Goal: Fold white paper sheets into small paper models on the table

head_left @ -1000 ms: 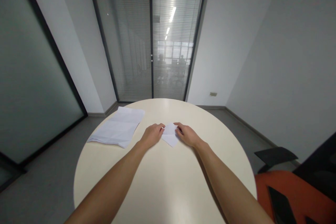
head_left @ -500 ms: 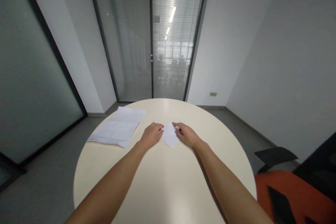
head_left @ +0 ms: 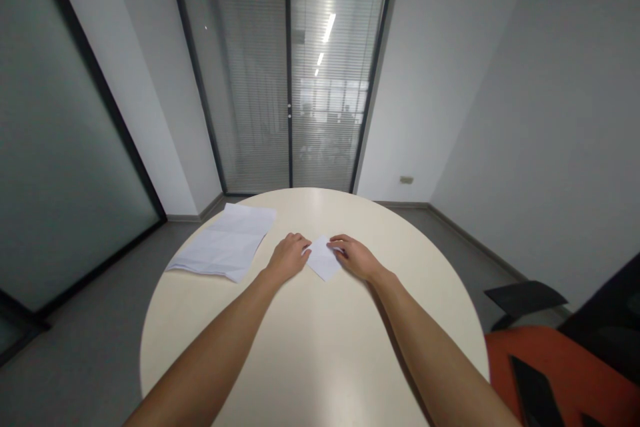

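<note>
A small folded piece of white paper (head_left: 324, 263) lies on the round table between my hands, one corner pointing toward me. My left hand (head_left: 290, 255) grips its left corner, thumb and curled fingers closed at the edge. From the other side, my right hand (head_left: 356, 257) holds the upper right edge, its index finger reaching over the paper and the thumb close below. The fingertips partly cover both side corners.
Larger white sheets (head_left: 225, 240) with crease lines lie at the table's left. The pale round table (head_left: 310, 347) fills the middle. An orange-seated chair (head_left: 565, 373) with black armrests stands at the right. Beyond are glass doors (head_left: 290, 67) with blinds.
The right fingertips have shifted slightly on the folded paper, and its top corner looks a little lower and flatter. My left hand has hardly moved.
</note>
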The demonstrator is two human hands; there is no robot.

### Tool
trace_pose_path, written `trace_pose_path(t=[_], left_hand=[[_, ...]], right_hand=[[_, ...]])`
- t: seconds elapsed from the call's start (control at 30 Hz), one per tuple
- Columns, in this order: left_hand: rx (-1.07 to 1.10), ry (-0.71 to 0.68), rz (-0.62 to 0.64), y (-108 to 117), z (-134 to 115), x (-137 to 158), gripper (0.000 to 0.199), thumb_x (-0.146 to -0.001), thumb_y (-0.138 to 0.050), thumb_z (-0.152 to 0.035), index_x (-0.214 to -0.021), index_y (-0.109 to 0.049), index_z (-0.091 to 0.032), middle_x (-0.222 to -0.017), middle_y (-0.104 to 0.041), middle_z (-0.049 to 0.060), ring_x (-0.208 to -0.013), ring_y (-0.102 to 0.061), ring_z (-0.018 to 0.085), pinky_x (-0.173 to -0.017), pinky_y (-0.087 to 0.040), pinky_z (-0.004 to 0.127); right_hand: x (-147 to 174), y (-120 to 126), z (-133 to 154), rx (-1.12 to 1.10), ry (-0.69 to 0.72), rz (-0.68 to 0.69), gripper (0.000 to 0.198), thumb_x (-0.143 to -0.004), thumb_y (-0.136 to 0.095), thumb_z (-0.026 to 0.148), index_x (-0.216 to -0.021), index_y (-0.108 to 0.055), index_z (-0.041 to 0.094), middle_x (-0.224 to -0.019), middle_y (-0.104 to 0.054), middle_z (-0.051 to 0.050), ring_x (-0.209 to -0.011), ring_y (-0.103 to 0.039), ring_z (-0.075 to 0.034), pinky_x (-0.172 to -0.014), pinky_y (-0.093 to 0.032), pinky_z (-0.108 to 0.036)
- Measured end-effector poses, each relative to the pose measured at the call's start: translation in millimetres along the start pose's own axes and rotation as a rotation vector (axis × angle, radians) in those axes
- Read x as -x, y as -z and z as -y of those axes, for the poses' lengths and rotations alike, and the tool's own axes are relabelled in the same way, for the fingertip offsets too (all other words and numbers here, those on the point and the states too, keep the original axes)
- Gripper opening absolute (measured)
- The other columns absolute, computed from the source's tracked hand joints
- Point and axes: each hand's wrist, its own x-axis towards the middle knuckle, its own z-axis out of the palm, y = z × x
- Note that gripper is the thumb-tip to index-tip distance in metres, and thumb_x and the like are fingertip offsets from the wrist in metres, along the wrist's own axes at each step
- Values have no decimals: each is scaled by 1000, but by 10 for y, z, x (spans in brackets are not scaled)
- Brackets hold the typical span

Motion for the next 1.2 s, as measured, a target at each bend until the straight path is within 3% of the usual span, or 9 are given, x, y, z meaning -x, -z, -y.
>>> trace_pose_path(t=[0.57,0.9,1.07,1.2], left_hand=[[20,-21,8,9,2,-11,29,-97,-52,-18,-114,-75,-19,-111,-72,9,-106,-60,25,-95,-50,38],[137,-185,39,-73,55,-32,40,-92,-50,-5,-117,-74,-23,-126,-72,4,-116,-62,20,-106,-47,37],[139,-196,38,-55,54,-24,39,-92,-51,-5,-117,-75,-23,-125,-73,3,-116,-63,20,-106,-48,37],[154,-212,27,-42,47,-23,38,-92,-52,-6,-117,-74,-24,-123,-73,4,-115,-64,20,-105,-48,36]], right_hand=[[-16,-48,-33,16,25,11,32,-96,-51,15,-118,-75,20,-124,-71,-11,-113,-64,-25,-100,-50,-39],[-19,8,29,86,64,20,36,-93,-50,8,-114,-76,20,-121,-73,-9,-109,-65,-26,-100,-48,-39],[-40,8,139,47,110,26,37,-95,-50,13,-124,-71,22,-126,-71,-8,-117,-64,-24,-106,-47,-40],[-45,-56,190,3,205,90,38,-100,-47,23,-135,-63,21,-138,-64,-9,-131,-57,-24,-117,-38,-44]])
